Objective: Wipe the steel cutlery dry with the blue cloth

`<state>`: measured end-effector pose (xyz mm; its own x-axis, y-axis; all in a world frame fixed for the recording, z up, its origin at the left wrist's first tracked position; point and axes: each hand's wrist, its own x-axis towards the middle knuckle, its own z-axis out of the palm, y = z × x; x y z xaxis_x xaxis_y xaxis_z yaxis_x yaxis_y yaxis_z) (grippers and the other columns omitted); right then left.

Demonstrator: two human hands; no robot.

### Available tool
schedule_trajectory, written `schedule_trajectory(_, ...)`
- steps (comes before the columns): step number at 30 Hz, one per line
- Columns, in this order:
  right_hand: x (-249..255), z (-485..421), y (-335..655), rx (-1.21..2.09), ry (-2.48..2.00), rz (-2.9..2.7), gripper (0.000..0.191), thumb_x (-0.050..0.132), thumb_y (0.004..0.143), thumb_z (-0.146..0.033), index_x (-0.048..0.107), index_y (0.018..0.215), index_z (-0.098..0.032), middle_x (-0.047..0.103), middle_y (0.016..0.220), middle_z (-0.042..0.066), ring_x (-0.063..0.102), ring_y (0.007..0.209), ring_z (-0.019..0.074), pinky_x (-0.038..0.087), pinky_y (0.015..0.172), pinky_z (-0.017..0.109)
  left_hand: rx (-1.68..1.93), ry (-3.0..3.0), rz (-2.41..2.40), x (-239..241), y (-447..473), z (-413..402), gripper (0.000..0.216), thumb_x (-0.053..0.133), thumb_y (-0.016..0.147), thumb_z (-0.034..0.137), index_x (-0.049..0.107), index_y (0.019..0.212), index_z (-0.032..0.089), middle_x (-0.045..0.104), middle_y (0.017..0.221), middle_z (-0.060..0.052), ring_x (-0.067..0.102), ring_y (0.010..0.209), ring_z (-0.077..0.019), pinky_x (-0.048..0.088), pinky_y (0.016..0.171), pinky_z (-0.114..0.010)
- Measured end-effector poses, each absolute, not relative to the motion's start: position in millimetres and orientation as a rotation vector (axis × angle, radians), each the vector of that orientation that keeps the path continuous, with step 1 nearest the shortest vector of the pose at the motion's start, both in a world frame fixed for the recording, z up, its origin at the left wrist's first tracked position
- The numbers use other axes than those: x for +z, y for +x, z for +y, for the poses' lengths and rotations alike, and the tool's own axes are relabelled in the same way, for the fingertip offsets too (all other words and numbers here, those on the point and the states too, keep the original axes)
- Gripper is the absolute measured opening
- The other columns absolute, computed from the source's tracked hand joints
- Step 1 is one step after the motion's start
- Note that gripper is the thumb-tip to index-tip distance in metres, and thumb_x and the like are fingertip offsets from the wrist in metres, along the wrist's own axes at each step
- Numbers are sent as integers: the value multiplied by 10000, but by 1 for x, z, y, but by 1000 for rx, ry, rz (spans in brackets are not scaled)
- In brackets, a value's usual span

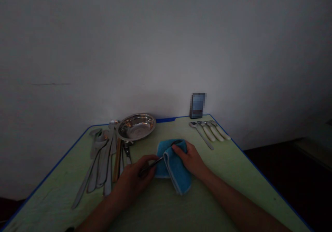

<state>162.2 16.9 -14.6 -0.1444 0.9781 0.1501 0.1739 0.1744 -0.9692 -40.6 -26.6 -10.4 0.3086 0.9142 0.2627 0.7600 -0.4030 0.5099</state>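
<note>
My left hand (138,175) is closed round the handle of a metal spoon (158,160), which slants up to the right. Its head lies mostly hidden in a blue cloth (178,175) with a pale edge. Folded over that end, the cloth is pinched by my right hand (190,157), thumb on top. Left of my left hand lies a spread of metal spoons (89,176) and other utensils, among them one with a wooden handle (117,159). A fork (127,151) is partly covered by my left hand.
A shiny steel bowl (136,126) stands at the back left of the green, blue-edged table (166,211). At the back right lie several spoons, some with cream handles (218,135), beside a plain metal spoon (203,137). A blurred upright device (198,105) stands against the wall (166,52).
</note>
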Motion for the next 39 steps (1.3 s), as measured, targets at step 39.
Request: schedule_trajectory(39, -12, 16, 164, 1254, -1058, -1445, 169, 585, 730, -332, 596, 824, -191, 602, 735, -16, 543, 653, 116, 439, 632, 241, 822, 2218, 1448, -3, -39, -29, 227, 490, 843, 307, 580, 1033, 221, 653, 624, 48, 569, 468, -102, 425, 453, -174)
